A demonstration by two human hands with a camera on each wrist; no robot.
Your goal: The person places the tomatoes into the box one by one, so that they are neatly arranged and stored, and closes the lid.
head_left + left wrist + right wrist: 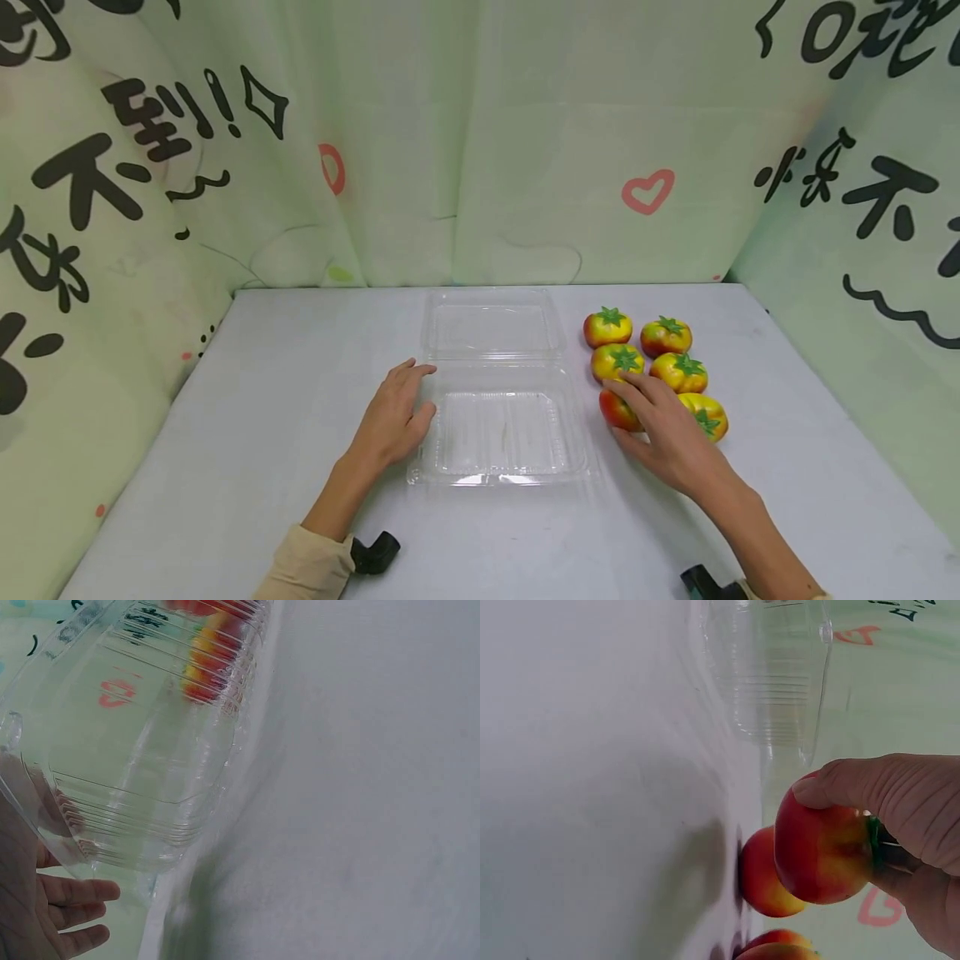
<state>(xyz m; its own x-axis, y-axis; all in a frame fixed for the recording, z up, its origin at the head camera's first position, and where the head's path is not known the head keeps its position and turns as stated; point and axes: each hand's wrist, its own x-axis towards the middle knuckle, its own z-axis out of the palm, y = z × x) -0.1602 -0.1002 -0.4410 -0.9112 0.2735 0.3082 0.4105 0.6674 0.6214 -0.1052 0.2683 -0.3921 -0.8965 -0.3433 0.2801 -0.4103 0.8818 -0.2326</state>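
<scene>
My right hand [667, 432] grips a red-and-yellow persimmon [618, 410] at the near left of a cluster. Thumb and fingers close round it from both sides. In the right wrist view the held persimmon [821, 847] appears slightly off the table, its green leafy top toward the palm. An open clear plastic clamshell box [498, 433] lies left of the fruit, its lid [491, 327] folded back on the far side. My left hand [397, 412] is at the box's left edge, fingers loosely extended; in the left wrist view part of the hand shows through the clear wall.
Several other persimmons [664, 336] stand in two rows to the right of the box, green tops up. The table [300, 367] has a white cover. A pale green curtain [540, 167] with black writing and red hearts encloses its back and sides.
</scene>
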